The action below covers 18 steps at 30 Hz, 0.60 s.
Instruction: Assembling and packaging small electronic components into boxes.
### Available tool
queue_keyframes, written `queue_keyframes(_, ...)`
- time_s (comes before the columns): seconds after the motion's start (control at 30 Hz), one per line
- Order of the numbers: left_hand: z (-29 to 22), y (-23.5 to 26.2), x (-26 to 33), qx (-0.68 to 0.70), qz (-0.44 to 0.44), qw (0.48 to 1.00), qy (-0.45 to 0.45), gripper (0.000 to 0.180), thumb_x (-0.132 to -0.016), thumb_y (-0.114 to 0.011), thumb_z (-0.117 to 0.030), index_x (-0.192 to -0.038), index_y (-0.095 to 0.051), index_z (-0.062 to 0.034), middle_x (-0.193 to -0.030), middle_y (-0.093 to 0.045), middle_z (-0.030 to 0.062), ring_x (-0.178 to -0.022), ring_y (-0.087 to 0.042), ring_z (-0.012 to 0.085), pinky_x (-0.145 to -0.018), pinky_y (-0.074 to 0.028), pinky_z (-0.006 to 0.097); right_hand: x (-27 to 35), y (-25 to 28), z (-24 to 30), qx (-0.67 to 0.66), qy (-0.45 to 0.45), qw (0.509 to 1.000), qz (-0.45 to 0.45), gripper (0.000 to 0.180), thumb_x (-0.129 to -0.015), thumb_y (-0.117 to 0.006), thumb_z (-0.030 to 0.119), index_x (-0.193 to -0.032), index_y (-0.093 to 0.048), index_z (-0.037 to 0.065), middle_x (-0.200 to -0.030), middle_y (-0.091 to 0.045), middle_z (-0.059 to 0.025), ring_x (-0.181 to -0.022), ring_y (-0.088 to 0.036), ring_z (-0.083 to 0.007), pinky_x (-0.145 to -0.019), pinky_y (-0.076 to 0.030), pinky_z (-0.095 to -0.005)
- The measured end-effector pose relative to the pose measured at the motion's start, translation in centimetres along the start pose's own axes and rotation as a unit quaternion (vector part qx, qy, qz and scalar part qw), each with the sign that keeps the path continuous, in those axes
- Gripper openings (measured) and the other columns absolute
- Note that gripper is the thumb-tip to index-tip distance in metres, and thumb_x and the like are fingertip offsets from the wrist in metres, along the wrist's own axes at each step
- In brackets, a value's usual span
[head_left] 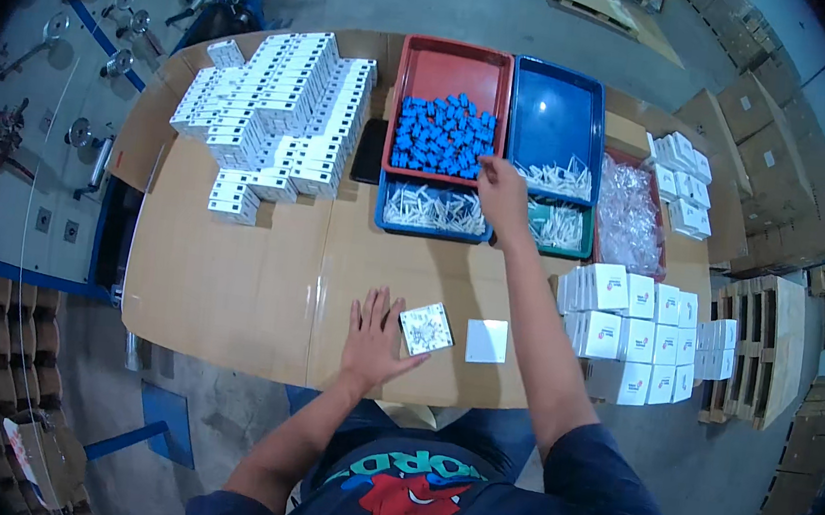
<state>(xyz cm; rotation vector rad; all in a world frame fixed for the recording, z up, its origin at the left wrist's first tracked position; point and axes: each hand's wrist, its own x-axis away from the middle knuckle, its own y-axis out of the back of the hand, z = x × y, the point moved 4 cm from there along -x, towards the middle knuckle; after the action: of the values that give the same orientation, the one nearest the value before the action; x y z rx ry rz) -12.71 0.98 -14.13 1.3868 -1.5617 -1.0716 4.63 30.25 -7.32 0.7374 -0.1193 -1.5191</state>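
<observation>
- Head cam: rests the left hand (371, 344) palm-down on the cardboard tabletop (229, 279), open with fingers spread, with the thumb right by a white square unit (427, 329); can't tell if touching it.
- Shows that white square unit lying slightly turned near the front edge, just left of a flat white plate (486, 342).
- Reaches the right hand (502, 197) to the near right corner of a red tray (452, 71) with blue pieces (442, 135), with fingers curled; can't tell if gripping anything.
- Has white strips (557, 177) in the blue tray (557, 102) alongside.
- Also shows small white boxes (279, 93) stacked left, white cartons (636, 331) right.
</observation>
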Motion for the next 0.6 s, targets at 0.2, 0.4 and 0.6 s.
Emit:
queue_keyframes(0.2,0.3,0.7,-0.6,-0.001,0.003,1.000,0.001,0.109,-0.079,-0.058,-0.081,-0.153,-0.039,-0.0030,-0.162,-0.026,0.0233,-0.155,-0.015,0.0383,-0.124,-0.008,0.060,-12.1,-3.3,0.1,0.198,0.103,0.973,0.051,0.034,-0.088,-0.062,0.008,-0.122,-0.066,0.009,-0.116,-0.066,-0.0179,-0.110,-0.065,-0.0390,-0.091,-0.054,-0.0514)
queue_keyframes(0.4,0.3,0.6,-0.6,0.000,0.015,1.000,0.004,0.108,-0.080,-0.055,-0.083,-0.154,-0.040,-0.0061,-0.163,-0.026,0.0210,-0.155,-0.014,0.0371,-0.124,-0.006,0.059,-16.6,-5.4,-1.6,0.278,0.108,0.950,0.090,0.039,-0.086,-0.058,0.006,-0.124,-0.065,0.011,-0.119,-0.063,-0.0189,-0.111,-0.064,-0.0419,-0.093,-0.053,-0.0526)
queue_keyframes(0.6,0.2,0.7,-0.5,0.003,0.021,1.000,0.003,0.106,-0.082,-0.053,-0.083,-0.154,-0.040,-0.0069,-0.164,-0.025,0.0212,-0.155,-0.014,0.0366,-0.124,-0.006,0.058,-17.4,-6.3,-2.4,0.308,0.130,0.933,0.135,0.037,-0.084,-0.058,0.007,-0.119,-0.069,0.011,-0.117,-0.063,-0.0173,-0.112,-0.063,-0.0393,-0.093,-0.054,-0.0516)
